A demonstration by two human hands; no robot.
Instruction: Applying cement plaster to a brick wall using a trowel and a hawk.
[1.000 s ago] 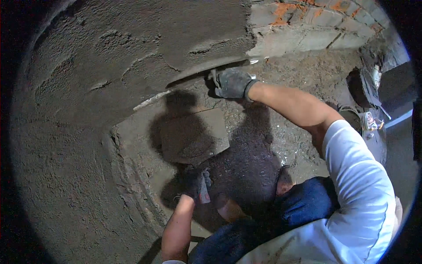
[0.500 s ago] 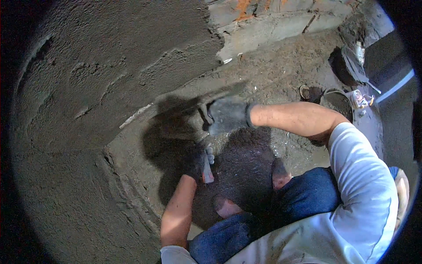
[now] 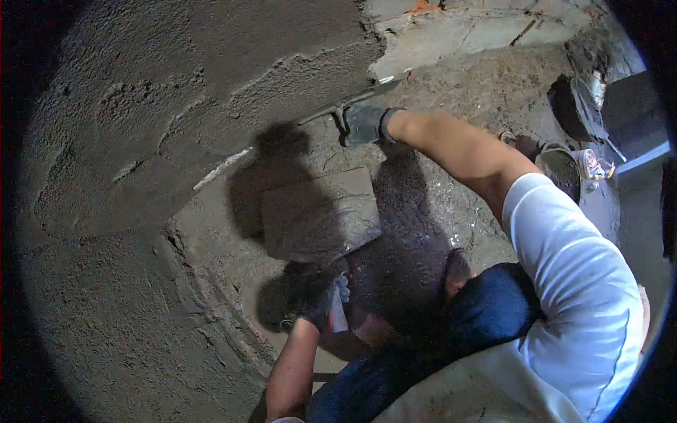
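Wearing a dark glove, my right hand (image 3: pixel 365 125) is closed round the handle of a plastering trowel (image 3: pixel 324 115). The trowel is seen nearly edge-on, its long thin blade along the foot of the grey plastered wall (image 3: pixel 233 63). Nearer to me, my gloved left hand (image 3: pixel 315 292) grips a broad flat scraper by its handle (image 3: pixel 338 317), pale with red. The wide rectangular plate (image 3: pixel 321 215) beyond that hand appears to be the scraper's blade, partly in shadow and with a grey smear. Where blade and handle join is hidden by the glove and shadow.
Wet, rough mortar covers the floor (image 3: pixel 451 190). On the right stand a round bucket (image 3: pixel 560 173), a small can (image 3: pixel 589 166) and a dark container (image 3: pixel 575 106) with a tool in it. A lower wall strip (image 3: pixel 465 39) at the back is unplastered. My knees are bent close behind my hands.
My right hand with the trowel has moved from above the plate, away and up to the wall's foot. My left hand has come slightly nearer to me, and the plate now shows.
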